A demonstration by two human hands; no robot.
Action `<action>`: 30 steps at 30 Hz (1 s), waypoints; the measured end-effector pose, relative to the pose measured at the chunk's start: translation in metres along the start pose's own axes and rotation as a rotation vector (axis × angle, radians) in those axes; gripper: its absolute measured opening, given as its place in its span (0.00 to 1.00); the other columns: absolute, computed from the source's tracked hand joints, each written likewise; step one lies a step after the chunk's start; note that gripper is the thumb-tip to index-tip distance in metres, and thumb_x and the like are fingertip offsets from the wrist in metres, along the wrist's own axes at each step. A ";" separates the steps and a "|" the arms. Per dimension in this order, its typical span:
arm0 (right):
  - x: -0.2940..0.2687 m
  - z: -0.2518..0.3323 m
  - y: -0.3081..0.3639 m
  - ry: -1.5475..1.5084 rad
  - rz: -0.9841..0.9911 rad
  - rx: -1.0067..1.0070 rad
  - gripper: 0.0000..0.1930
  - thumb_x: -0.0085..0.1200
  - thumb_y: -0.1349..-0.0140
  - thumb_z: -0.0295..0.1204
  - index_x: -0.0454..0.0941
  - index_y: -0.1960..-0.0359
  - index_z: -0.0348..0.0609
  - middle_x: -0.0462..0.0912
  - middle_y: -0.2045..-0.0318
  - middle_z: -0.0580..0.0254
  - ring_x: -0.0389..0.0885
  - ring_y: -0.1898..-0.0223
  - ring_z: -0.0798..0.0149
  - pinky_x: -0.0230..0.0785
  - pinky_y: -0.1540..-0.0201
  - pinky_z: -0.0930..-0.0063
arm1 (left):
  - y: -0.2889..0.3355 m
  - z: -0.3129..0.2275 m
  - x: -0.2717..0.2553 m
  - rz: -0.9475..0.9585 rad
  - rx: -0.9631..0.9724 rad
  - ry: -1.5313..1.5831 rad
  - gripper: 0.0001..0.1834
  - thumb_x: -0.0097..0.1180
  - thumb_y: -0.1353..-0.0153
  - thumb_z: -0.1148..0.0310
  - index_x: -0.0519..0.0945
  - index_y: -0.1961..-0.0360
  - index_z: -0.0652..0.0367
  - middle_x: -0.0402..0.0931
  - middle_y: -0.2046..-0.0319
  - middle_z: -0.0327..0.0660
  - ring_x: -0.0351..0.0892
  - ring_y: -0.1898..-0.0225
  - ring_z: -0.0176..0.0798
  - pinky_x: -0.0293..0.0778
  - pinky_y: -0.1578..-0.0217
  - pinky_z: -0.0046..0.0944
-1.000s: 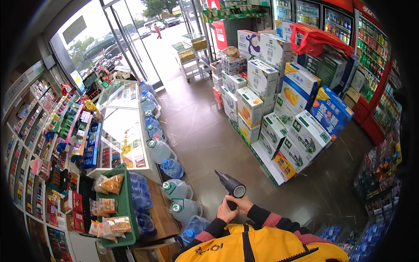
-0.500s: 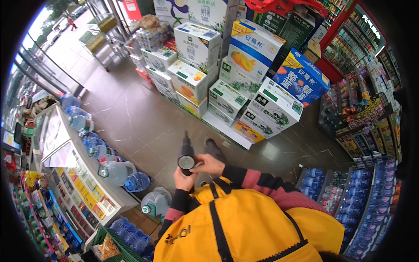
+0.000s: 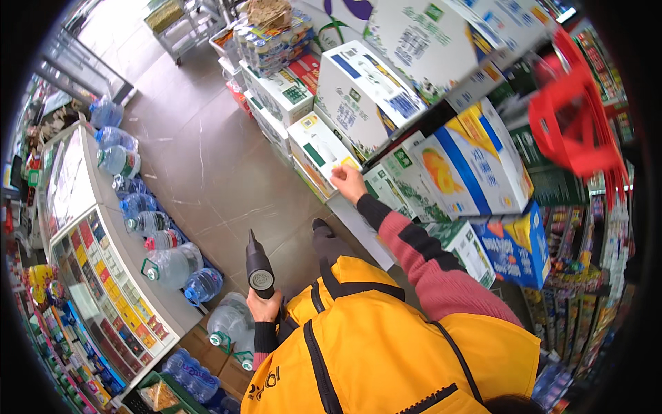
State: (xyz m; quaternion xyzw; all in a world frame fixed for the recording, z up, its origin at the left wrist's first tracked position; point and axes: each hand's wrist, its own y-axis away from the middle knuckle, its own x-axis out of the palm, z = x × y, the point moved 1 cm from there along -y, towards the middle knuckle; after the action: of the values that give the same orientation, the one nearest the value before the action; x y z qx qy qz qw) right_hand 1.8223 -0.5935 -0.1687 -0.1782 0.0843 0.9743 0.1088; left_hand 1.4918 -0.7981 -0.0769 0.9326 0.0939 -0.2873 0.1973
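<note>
A black handheld blower (image 3: pixel 260 272) with a round rear grille and a narrow tip pointing away is held in my left hand (image 3: pixel 265 307), whose fingers wrap round its handle. My right hand (image 3: pixel 349 183) reaches out to the right, its fingertips drawn together in a pinch. Anything in that pinch is too small to make out. It hangs in front of a white and green carton (image 3: pixel 319 145); whether it touches the carton, I cannot tell. Beside it stands a larger white drink carton (image 3: pixel 367 96).
Stacked cartons fill the right, with a blue carton (image 3: pixel 514 248) and red bags (image 3: pixel 576 117) among them. Large water bottles (image 3: pixel 172 265) line the counter (image 3: pixel 176 307) on the left. A metal trolley (image 3: pixel 181 31) stands far off on the tiled floor (image 3: pixel 200 159).
My right hand has let go of the blower and moved right and forward to the cartons. The blower, now in my left hand alone, is lower and further left. The view has shifted.
</note>
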 end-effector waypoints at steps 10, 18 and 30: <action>0.041 -0.034 -0.142 0.492 0.049 0.116 0.16 0.62 0.57 0.34 0.78 0.67 0.39 0.82 0.68 0.47 0.80 0.64 0.47 0.72 0.57 0.57 | -0.049 -0.042 0.014 0.037 -0.006 0.015 0.22 0.62 0.60 0.70 0.77 0.60 0.64 0.81 0.68 0.53 0.83 0.63 0.51 0.76 0.61 0.42; 0.041 -0.046 -0.154 0.010 0.293 0.442 0.10 0.53 0.42 0.32 0.76 0.75 0.39 0.75 0.85 0.63 0.72 0.87 0.68 0.66 0.82 0.75 | -0.112 -0.033 -0.010 0.141 0.125 -0.050 0.18 0.63 0.60 0.69 0.73 0.67 0.64 0.79 0.73 0.56 0.80 0.65 0.59 0.75 0.66 0.46; 0.045 0.014 -0.034 0.348 -0.008 0.319 0.21 0.56 0.47 0.46 0.78 0.80 0.37 0.77 0.84 0.52 0.76 0.80 0.61 0.66 0.73 0.66 | -0.183 0.008 -0.077 0.331 0.256 -0.057 0.19 0.62 0.61 0.68 0.73 0.67 0.65 0.78 0.74 0.58 0.80 0.67 0.60 0.75 0.67 0.47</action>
State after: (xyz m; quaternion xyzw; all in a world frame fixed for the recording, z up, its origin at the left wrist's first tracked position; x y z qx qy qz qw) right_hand 1.7844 -0.5499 -0.1766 -0.3245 0.2540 0.9028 0.1231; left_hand 1.3721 -0.6412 -0.0966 0.9443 -0.1035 -0.2866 0.1241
